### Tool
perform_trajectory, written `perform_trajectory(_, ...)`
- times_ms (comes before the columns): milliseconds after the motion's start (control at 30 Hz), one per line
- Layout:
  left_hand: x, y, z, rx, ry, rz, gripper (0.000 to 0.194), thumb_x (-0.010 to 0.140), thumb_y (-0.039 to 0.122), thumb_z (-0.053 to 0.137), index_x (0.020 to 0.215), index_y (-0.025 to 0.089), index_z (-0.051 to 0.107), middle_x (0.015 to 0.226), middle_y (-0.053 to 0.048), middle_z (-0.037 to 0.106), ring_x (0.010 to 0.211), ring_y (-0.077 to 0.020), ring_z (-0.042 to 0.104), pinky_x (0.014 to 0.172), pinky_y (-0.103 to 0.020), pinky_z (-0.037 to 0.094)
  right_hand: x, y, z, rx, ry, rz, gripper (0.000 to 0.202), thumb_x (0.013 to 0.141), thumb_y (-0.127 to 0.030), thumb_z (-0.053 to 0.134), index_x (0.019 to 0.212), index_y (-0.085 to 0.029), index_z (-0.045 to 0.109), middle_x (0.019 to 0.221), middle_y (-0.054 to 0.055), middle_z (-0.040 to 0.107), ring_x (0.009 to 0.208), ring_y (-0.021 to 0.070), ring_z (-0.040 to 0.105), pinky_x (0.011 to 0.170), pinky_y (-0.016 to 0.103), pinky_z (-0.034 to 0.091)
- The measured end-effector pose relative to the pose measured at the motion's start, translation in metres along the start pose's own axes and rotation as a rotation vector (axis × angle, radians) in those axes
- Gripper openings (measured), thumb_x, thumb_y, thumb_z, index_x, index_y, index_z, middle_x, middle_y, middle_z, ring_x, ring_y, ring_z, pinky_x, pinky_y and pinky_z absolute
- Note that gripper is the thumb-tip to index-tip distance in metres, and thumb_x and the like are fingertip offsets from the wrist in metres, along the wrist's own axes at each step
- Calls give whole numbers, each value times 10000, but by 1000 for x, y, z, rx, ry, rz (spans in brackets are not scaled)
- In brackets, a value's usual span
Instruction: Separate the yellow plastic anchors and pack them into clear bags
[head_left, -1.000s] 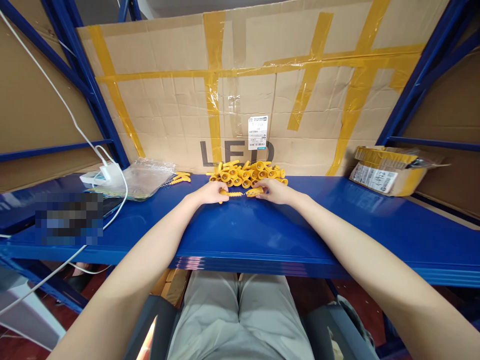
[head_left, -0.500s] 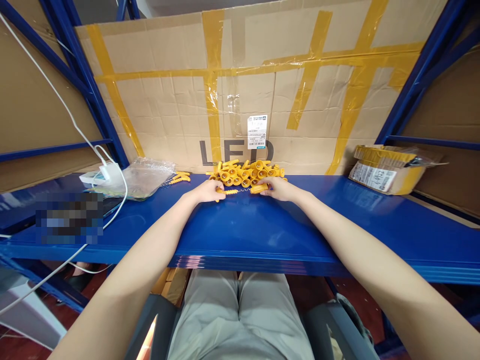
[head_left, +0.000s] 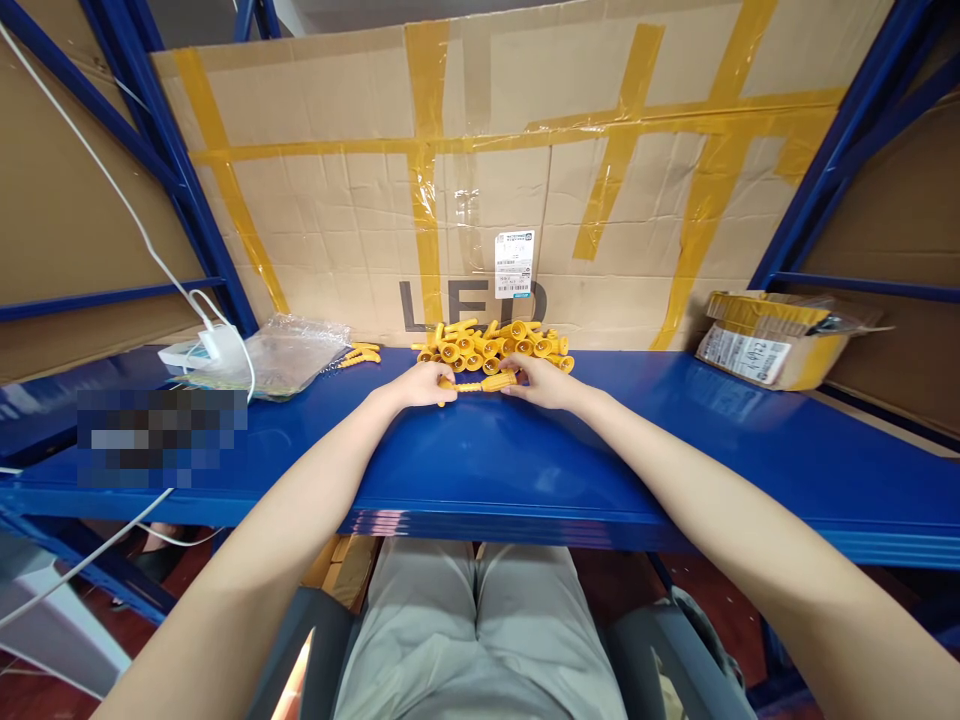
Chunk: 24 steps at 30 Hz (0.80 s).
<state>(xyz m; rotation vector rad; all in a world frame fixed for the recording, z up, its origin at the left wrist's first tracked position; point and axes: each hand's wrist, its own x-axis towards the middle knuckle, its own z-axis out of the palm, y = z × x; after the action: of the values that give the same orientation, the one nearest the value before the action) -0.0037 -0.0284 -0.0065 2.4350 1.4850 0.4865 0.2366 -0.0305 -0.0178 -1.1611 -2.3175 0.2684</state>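
Observation:
Above the blue shelf, my left hand (head_left: 425,384) is closed around one end of a ridged yellow corkscrew part (head_left: 466,387). My right hand (head_left: 541,381) grips a hollow yellow sleeve (head_left: 498,382) by its right end. The two parts lie in one line between my hands, end against end, with hardly any of the metal spiral showing. Directly behind my hands lies a heap of yellow pieces (head_left: 491,348), many with round, flared mouths turned towards me. My fingers hide the outer ends of both held parts.
More ridged yellow pieces with metal spirals (head_left: 361,355) lie left, beside a clear plastic bag (head_left: 300,350). A white cable (head_left: 251,365) crosses the left side near a blurred-out item (head_left: 161,435). A cut-down carton (head_left: 772,340) stands right. Taped cardboard (head_left: 337,220) backs the blue shelf (head_left: 510,460).
My right hand has moved left, bringing the sleeve up to the ridged part. The metal spiral that showed between them is now almost wholly covered. My left hand has barely moved.

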Motion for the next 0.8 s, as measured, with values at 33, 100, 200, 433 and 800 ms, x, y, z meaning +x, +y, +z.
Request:
perform_trajectory(33, 0, 1, 0, 1, 2, 3, 187, 631, 285, 559, 775, 184, 623, 558, 32, 615, 617, -166, 600, 605, -248, 424, 0, -1, 3, 14, 11, -4, 368, 761, -206, 642, 1112, -139, 555, 1112, 118, 623, 867, 191, 615, 804, 344, 493)
perform_trajectory(100, 0, 1, 1, 5, 16, 2, 186, 628, 284, 561, 771, 181, 623, 552, 30, 611, 613, -168, 595, 601, -250, 419, 1, -1, 6, 42, 29, 4, 384, 763, -234, 642, 1116, -143, 522, 1085, 116, 612, 816, 181, 612, 781, 353, 503)
perform_trajectory(200, 1, 0, 1, -5, 40, 1, 178, 626, 287, 571, 759, 181, 624, 553, 30, 601, 592, -159, 574, 579, -246, 408, 2, 7, 7, 106, 52, 15, 407, 742, -266, 666, 1095, -158, 493, 1071, 95, 594, 764, 156, 601, 761, 352, 512)
perform_trajectory(433, 0, -1, 1, -64, 52, -10, 156, 621, 287, 575, 721, 176, 620, 532, 32, 567, 546, -136, 525, 536, -235, 379, 4, 18, -1, 335, 15, 101, 356, 661, -268, 734, 940, -169, 536, 1038, 68, 620, 757, 139, 621, 722, 310, 525)
perform_trajectory(800, -1, 3, 0, -159, 33, 10, 216, 599, 296, 561, 768, 168, 601, 529, 41, 542, 540, -144, 544, 546, -247, 395, 0, 7, -9, 446, -96, 281, 571, 763, -690, 503, 601, -149, 587, 603, 73, 646, 572, 142, 603, 646, 282, 512)
